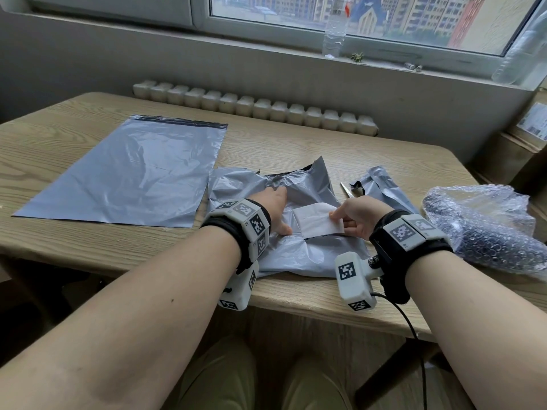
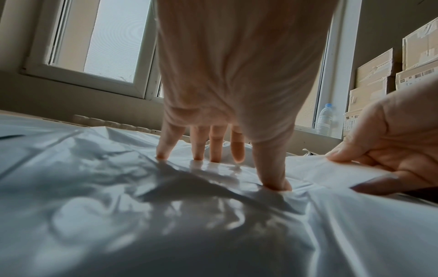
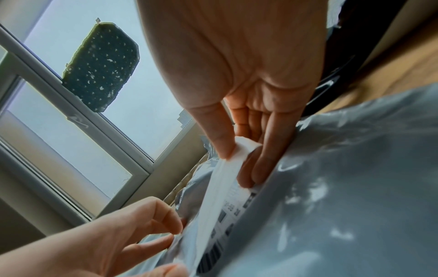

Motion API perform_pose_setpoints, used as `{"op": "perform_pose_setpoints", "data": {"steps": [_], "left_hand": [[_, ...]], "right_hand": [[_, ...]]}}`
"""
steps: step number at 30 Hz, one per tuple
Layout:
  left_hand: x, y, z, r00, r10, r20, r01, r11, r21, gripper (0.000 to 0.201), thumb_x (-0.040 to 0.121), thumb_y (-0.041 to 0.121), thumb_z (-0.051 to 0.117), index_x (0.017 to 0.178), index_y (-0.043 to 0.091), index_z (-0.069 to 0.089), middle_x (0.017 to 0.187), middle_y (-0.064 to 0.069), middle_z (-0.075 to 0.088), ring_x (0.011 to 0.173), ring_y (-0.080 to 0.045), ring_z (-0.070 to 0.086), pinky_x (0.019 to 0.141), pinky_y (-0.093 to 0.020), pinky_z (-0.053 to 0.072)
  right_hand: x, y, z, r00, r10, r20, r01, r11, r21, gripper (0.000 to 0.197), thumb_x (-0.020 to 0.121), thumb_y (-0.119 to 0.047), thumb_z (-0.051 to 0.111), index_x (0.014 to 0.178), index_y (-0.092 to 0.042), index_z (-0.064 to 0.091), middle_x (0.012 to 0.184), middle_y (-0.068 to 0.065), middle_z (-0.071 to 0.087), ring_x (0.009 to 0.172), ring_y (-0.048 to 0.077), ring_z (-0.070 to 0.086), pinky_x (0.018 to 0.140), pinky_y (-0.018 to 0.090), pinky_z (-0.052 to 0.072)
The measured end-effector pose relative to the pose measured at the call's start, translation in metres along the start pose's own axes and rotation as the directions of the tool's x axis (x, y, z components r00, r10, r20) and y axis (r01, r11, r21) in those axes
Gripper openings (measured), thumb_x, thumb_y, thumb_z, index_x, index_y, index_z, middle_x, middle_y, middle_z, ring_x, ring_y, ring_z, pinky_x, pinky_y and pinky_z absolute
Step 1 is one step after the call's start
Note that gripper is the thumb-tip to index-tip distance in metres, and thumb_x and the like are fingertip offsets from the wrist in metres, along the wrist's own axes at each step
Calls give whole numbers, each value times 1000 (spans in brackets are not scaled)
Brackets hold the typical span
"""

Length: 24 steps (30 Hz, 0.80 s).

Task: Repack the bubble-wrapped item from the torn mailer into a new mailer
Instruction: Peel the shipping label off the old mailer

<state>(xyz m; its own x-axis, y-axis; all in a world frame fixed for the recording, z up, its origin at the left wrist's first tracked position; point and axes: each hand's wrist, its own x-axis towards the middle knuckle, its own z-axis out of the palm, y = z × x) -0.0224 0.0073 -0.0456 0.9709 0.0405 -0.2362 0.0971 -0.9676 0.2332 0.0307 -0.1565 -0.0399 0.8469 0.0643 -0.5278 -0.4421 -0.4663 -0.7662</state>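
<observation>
The torn grey mailer (image 1: 299, 253) lies crumpled at the table's front middle. My left hand (image 1: 273, 210) presses it flat with spread, straight fingers (image 2: 214, 146). My right hand (image 1: 350, 218) pinches the edge of a white shipping label (image 1: 318, 221) between thumb and fingers (image 3: 225, 142), and the label (image 3: 227, 187) is partly peeled up off the mailer, its printed side toward the plastic. The new grey mailer (image 1: 127, 173) lies flat at the left. The bubble-wrapped dark item (image 1: 485, 229) rests at the table's right edge.
Scissors (image 1: 346, 189) and a torn-off grey strip (image 1: 381, 187) lie behind my right hand. A water bottle (image 1: 334, 31) stands on the window sill. Cardboard boxes (image 1: 527, 143) are stacked at the right. A radiator (image 1: 254, 106) runs behind the table.
</observation>
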Motion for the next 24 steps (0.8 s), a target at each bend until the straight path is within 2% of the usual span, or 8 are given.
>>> {"op": "perform_pose_setpoints", "data": {"steps": [6, 9, 11, 13, 15, 17, 20, 24], "left_hand": [[0, 0, 0, 1000, -2, -7, 2, 1000, 9, 64, 81, 39, 70, 128, 8, 40, 134, -11, 45, 118, -27, 51, 97, -38, 45], [1, -1, 0, 1000, 1, -16, 0, 1000, 15, 63, 82, 40, 69, 128, 8, 42, 134, -11, 45, 119, -27, 50, 97, -37, 43], [1, -1, 1, 1000, -2, -18, 2, 1000, 17, 63, 82, 40, 69, 127, 7, 42, 135, -11, 44, 120, -28, 49, 97, -37, 42], [1, -1, 2, 1000, -4, -20, 5, 1000, 18, 62, 81, 40, 69, 127, 7, 43, 135, -11, 43, 121, -28, 49, 98, -37, 42], [2, -1, 2, 1000, -5, -18, 6, 1000, 18, 62, 82, 40, 69, 127, 7, 43, 135, -11, 43, 121, -28, 48, 99, -38, 42], [2, -1, 2, 1000, -7, -16, 8, 1000, 17, 62, 82, 41, 69, 127, 7, 43, 135, -11, 43, 121, -28, 48, 100, -38, 43], [3, -1, 2, 1000, -8, -18, 8, 1000, 17, 63, 82, 41, 69, 128, 7, 43, 135, -11, 42, 121, -28, 49, 99, -38, 43], [4, -2, 3, 1000, 1, -23, 0, 1000, 30, 61, 82, 41, 68, 127, 7, 45, 136, -11, 42, 121, -28, 50, 100, -39, 43]], "right_hand": [[3, 1, 0, 1000, -2, -16, 2, 1000, 11, 34, 89, 5, 54, 123, 5, 52, 113, 19, 61, 96, 28, 60, 83, 38, 54], [2, 1, 0, 1000, -8, -11, 9, 1000, 8, 31, 89, 5, 53, 120, 5, 52, 108, 18, 61, 94, 28, 60, 81, 37, 53], [3, 2, 0, 1000, -7, -7, 7, 1000, 11, 25, 89, 6, 53, 114, 3, 54, 99, 16, 62, 86, 27, 62, 75, 35, 54], [1, 2, 0, 1000, 3, -6, -3, 1000, 13, 14, 88, 6, 53, 101, 1, 55, 87, 14, 62, 72, 24, 62, 61, 32, 56], [-1, 2, 0, 1000, 13, -7, -13, 1000, 15, 8, 88, 6, 54, 91, -1, 55, 83, 13, 61, 69, 23, 62, 56, 30, 56], [-1, 2, -1, 1000, 8, -10, -8, 1000, 23, 9, 88, 6, 54, 93, -1, 55, 88, 14, 62, 74, 25, 62, 63, 33, 56], [-1, 2, -1, 1000, -3, -14, 4, 999, 34, 18, 87, 6, 55, 105, 0, 55, 100, 17, 62, 89, 29, 63, 74, 35, 55], [-2, 2, -1, 1000, -9, -17, 9, 999, 49, 24, 88, 6, 55, 111, 2, 53, 102, 17, 63, 91, 29, 63, 77, 36, 55]]}}
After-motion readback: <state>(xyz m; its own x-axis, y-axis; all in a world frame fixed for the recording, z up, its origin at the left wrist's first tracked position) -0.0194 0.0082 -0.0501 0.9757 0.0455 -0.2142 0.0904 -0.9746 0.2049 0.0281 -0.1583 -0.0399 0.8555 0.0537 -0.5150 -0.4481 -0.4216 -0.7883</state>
